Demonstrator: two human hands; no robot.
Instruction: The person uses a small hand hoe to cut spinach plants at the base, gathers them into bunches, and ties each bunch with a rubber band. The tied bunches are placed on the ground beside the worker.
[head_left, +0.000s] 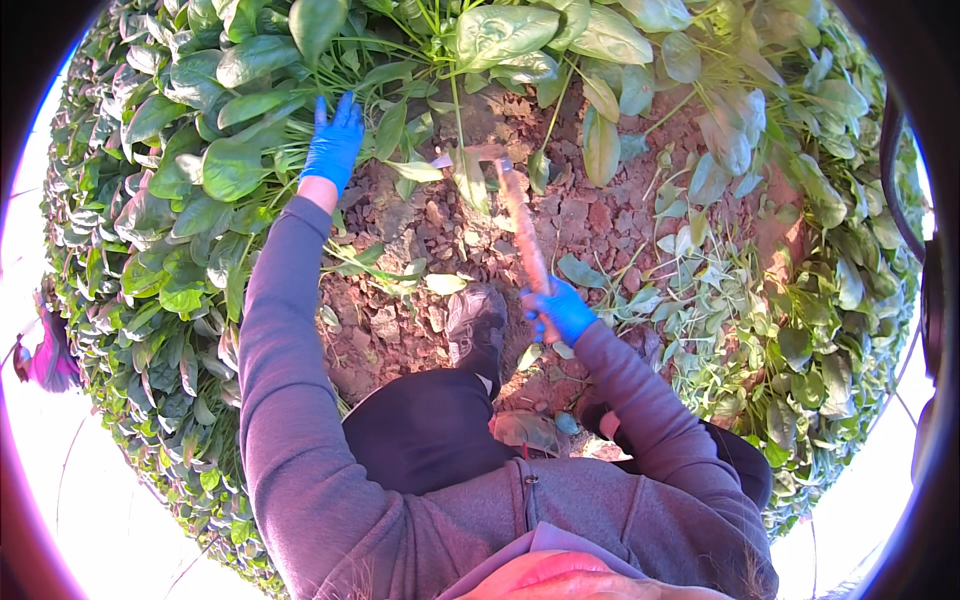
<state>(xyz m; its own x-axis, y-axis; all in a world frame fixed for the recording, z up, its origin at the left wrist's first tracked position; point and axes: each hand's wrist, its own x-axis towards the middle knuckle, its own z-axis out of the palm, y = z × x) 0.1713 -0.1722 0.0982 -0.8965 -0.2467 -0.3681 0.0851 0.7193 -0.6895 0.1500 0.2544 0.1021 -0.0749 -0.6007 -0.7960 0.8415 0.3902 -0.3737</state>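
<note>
My left hand (334, 146), in a blue glove, reaches into the leafy spinach-like plants (232, 165) at the upper left. Its fingers are apart and rest against the stems, with no stem plainly gripped. In the blue-gloved right hand (562, 311) is the lower end of a wooden handle (523, 229). This belongs to a short hand hoe or similar bladed tool, whose metal head (487, 152) points left just above the soil. Leaves partly cover the blade. A long-stalked leaf (469, 180) hangs across the tool's head.
Cracked brown soil (592, 217) lies before me, ringed by dense plants. Loose cut or wilted greens (697, 300) are strewn to the right. My shoe (478, 326) stands on the soil between my hands. Something pink-purple (52, 352) shows at the far left edge.
</note>
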